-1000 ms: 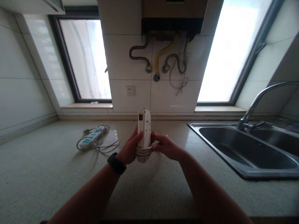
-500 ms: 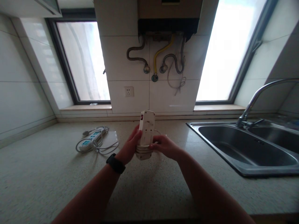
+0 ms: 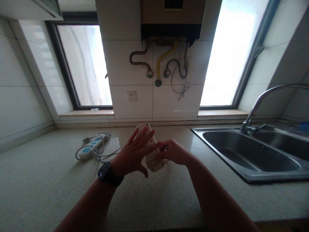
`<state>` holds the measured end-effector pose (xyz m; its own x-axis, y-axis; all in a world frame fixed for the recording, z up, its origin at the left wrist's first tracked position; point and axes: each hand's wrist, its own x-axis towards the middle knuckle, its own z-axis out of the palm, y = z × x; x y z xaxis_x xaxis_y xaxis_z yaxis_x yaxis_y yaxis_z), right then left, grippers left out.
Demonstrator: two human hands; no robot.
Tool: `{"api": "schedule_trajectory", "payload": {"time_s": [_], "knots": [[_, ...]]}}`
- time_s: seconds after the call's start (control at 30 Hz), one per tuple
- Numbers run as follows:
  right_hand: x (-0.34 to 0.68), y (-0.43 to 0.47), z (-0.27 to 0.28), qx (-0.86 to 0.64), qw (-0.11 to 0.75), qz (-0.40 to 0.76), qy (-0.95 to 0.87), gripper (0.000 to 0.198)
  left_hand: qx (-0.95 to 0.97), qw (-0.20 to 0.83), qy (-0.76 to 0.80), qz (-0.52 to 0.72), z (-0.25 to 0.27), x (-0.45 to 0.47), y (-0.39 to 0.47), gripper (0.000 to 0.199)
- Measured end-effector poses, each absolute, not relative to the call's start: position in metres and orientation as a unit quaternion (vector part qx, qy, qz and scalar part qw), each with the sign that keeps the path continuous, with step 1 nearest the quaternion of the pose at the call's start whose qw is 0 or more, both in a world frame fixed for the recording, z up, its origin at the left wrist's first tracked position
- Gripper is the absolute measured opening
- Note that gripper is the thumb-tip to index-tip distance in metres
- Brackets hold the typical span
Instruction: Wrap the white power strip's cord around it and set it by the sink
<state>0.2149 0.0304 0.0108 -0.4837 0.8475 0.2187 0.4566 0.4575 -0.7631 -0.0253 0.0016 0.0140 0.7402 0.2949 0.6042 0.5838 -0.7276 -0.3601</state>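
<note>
A white power strip (image 3: pixel 158 166) with its cord (image 3: pixel 151 158) wound around the lower part is tilted, top to the left, above the countertop. My left hand (image 3: pixel 131 154), a dark watch on its wrist, is open with fingers spread in front of the strip and covers much of its middle. At the strip's right edge, by the cord windings, my right hand (image 3: pixel 176 153) is closed on it with thumb and fingers. Whether the right fingers also pinch the cord cannot be made out.
Another power strip (image 3: pixel 90 149) with blue sockets and a loose grey cord lies on the speckled countertop (image 3: pixel 60 180) at left. A steel sink (image 3: pixel 243 175) with a tall faucet (image 3: pixel 253 111) is at right. A wall socket (image 3: pixel 131 96) and a water heater (image 3: pixel 171 19) with hoses are ahead.
My left hand has let go of the power strip and spread its fingers in front of it. The strip has tipped to the left, while my right hand keeps hold near the windings.
</note>
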Motion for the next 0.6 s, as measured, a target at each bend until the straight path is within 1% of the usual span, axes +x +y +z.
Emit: {"api": "schedule_trajectory", "payload": {"time_s": [0.03,0.07,0.2,0.23,0.27,0.33,0.5,0.57,0.6], "knots": [[0.217,0.029,0.012,-0.403,0.281,0.316,-0.812,0.036,-0.894,0.272,-0.253,-0.249,0.014,-0.022,0.000,0.109],[0.219,0.029,0.013,-0.398,0.257,0.309,-0.825,0.038,-0.894,0.272,-0.262,-0.241,0.014,-0.019,-0.001,0.100],[0.223,0.023,0.019,-0.394,0.171,0.286,-0.857,0.042,-0.888,0.275,-0.282,-0.236,0.012,-0.010,-0.004,0.044],[0.223,0.021,0.021,-0.393,0.157,0.287,-0.860,0.043,-0.888,0.277,-0.283,-0.233,0.012,-0.009,-0.005,0.034],[0.223,0.020,0.023,-0.391,0.149,0.290,-0.861,0.043,-0.887,0.281,-0.284,-0.232,0.012,-0.007,-0.005,0.028],[0.223,0.017,0.026,-0.393,0.148,0.294,-0.859,0.045,-0.883,0.295,-0.282,-0.233,0.012,-0.005,-0.007,0.024],[0.224,0.015,0.028,-0.441,0.208,0.290,-0.823,0.051,-0.847,0.351,-0.281,-0.283,0.008,-0.006,-0.004,0.029],[0.225,0.015,0.028,-0.384,0.211,0.312,-0.843,0.046,-0.842,0.361,-0.264,-0.301,0.004,-0.010,0.000,0.031],[0.226,0.015,0.028,-0.336,0.199,0.331,-0.859,0.042,-0.842,0.363,-0.253,-0.309,0.002,-0.013,0.002,0.033]]}}
